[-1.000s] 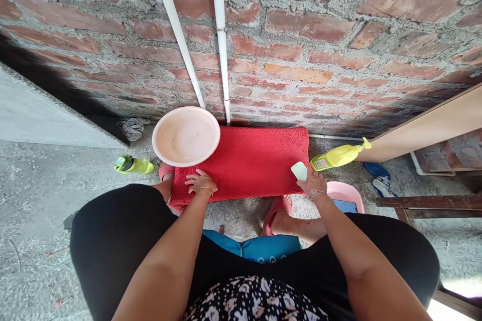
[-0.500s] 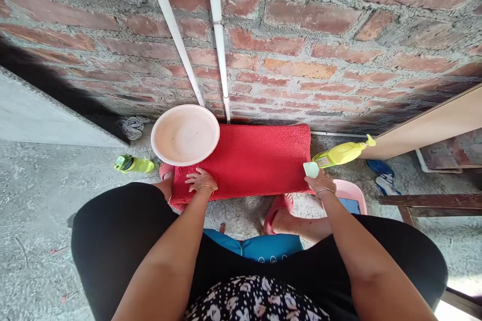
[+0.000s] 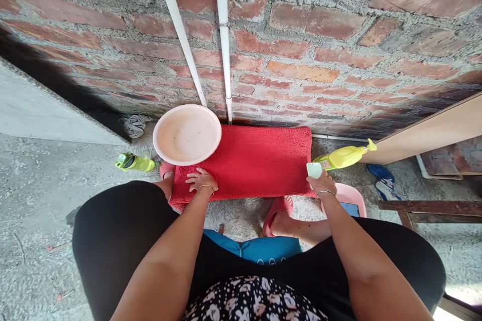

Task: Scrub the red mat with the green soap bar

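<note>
My left hand (image 3: 202,180) rests with its fingers spread on the left front part of a red cloth-covered surface (image 3: 263,160). By the right edge of that surface, my right hand (image 3: 324,183) is closed around a small pale mint-green object (image 3: 314,170). Its face is flat and rounded at the corners; I cannot make out its kind. A pale pink basin (image 3: 187,135) stands on the back left of the red surface, beyond my left hand. Just past my right hand is a yellow pump bottle (image 3: 344,157).
A green drinking bottle (image 3: 134,162) lies left of the red surface. The pink tub (image 3: 348,193) beside my right wrist holds a dark flat object. White pipes (image 3: 223,35) run down the brick wall (image 3: 301,50). A wooden frame (image 3: 422,206) is at right.
The whole view has shifted slightly. Both hands keep nearly the same place and grip, and the basin has not visibly moved.
</note>
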A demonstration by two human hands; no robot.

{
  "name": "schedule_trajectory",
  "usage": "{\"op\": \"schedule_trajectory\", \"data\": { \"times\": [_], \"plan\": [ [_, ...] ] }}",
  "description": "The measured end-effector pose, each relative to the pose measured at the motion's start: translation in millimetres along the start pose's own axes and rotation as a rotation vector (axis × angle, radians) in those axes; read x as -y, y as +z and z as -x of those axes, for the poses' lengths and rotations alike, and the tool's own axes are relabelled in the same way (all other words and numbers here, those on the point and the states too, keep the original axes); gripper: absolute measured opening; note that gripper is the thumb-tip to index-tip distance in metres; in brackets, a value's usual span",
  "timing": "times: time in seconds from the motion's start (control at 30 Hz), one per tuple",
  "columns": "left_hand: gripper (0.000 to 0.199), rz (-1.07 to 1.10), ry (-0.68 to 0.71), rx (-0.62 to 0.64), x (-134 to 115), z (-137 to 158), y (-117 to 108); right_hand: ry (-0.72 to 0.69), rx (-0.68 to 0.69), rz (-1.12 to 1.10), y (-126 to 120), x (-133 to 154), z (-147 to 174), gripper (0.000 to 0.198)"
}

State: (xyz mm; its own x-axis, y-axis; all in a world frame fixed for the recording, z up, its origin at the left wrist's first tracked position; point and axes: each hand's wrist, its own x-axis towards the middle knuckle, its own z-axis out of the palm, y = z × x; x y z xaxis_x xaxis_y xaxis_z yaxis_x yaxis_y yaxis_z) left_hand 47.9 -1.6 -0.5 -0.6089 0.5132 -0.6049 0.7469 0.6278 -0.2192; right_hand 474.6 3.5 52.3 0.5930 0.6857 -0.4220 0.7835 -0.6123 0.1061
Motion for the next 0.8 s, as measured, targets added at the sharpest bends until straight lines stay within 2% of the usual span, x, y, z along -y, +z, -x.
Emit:
{"op": "schedule_trajectory", "data": {
  "times": [0.1,0.2,0.37,0.43,0.5,0.57,0.63,0.73,0.8],
  "plan": [
    [0.127,0.003,0.003,0.007,1,2,-2,-0.116,-0.037,0.027,0,16,5,0.075],
    [0.127,0.019,0.004,0.016,1,4,-5,-0.155,-0.027,0.058,0,25,5,0.076],
    [0.126,0.021,-0.007,0.02,0,5,-8,-0.032,0.047,0.05,-3,8,-6,0.075],
    [0.125,0.019,-0.012,0.023,-1,5,-9,0.035,0.052,0.024,-4,0,-8,0.075],
    [0.125,0.017,-0.013,0.024,-1,5,-9,0.042,0.037,-0.004,-5,0,-5,0.075],
    [0.125,0.011,-0.018,0.023,-2,6,-9,-0.054,0.015,-0.018,-4,11,4,0.075],
    [0.126,0.003,-0.021,0.024,-2,6,-9,-0.214,0.005,0.001,0,30,19,0.075],
    [0.125,0.001,-0.013,0.012,-1,7,-9,-0.432,0.016,0.096,8,59,46,0.078],
    [0.124,-0.001,-0.008,0.007,-1,7,-9,-0.515,0.035,0.169,12,70,59,0.079]
  ]
}}
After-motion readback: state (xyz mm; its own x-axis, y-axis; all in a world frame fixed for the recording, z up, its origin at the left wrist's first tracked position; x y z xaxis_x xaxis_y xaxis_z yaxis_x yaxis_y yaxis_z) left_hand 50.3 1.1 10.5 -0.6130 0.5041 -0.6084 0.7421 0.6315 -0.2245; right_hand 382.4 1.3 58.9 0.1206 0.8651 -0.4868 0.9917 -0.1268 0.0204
